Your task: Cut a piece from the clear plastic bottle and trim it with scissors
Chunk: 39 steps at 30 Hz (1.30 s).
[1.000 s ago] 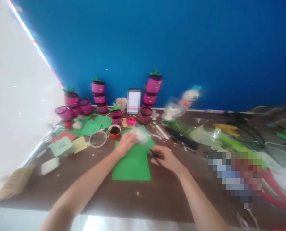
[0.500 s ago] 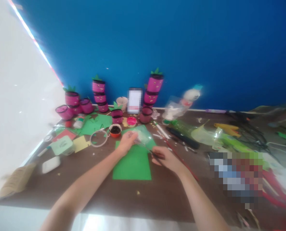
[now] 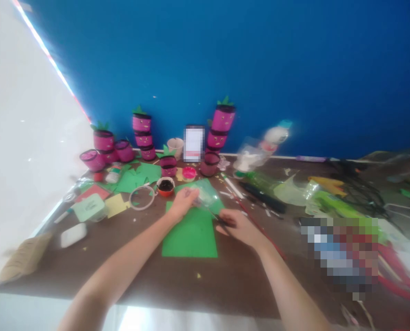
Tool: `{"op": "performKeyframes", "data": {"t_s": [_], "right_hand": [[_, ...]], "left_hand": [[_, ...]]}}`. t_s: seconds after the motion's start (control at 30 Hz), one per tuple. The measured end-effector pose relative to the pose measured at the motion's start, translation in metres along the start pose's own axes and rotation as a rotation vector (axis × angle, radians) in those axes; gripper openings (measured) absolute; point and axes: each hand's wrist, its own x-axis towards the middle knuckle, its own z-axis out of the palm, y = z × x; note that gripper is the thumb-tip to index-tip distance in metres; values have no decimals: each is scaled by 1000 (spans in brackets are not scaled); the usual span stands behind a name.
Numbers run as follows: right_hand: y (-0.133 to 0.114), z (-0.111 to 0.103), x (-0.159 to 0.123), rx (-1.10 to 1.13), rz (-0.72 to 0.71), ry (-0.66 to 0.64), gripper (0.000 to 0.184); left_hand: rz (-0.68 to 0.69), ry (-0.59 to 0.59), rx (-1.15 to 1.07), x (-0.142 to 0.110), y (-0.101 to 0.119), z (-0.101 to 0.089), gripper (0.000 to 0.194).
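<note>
My left hand (image 3: 183, 203) is closed on the edge of a clear, shiny piece of plastic (image 3: 209, 196). In my right hand (image 3: 241, 226) are scissors (image 3: 223, 220) with dark handles, their blades pointing at the plastic's lower edge. Whether the blades touch the plastic is too blurred to tell. Beneath both hands lies a green sheet (image 3: 190, 241) on the brown table (image 3: 129, 271). Just beyond my left hand stand a small orange cup with dark contents (image 3: 165, 186) and a bright pink lid or dish (image 3: 189, 174).
Purple cup stacks with green tops (image 3: 142, 135) (image 3: 220, 126) stand along the blue wall, flanking a phone (image 3: 194, 143). A tape ring (image 3: 142, 197) and a white case (image 3: 73, 235) lie left. To the right are a black tool (image 3: 263, 196), plastic scraps and cables (image 3: 360, 184).
Almost nothing differs. My right hand and the scissors have shifted very slightly; my left hand still holds the plastic in the same spot.
</note>
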Motion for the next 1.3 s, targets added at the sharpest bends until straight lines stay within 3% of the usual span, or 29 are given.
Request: {"op": "performKeyframes", "data": {"t_s": [0.8,1.3], "right_hand": [[1,-6,1,-129,9,45,41],[2,-7,1,-115,-1,44,35]], "left_hand": [[4,19,-146,-4,9,4,45],[7,-17,-223,-5,10,5,51]]}}
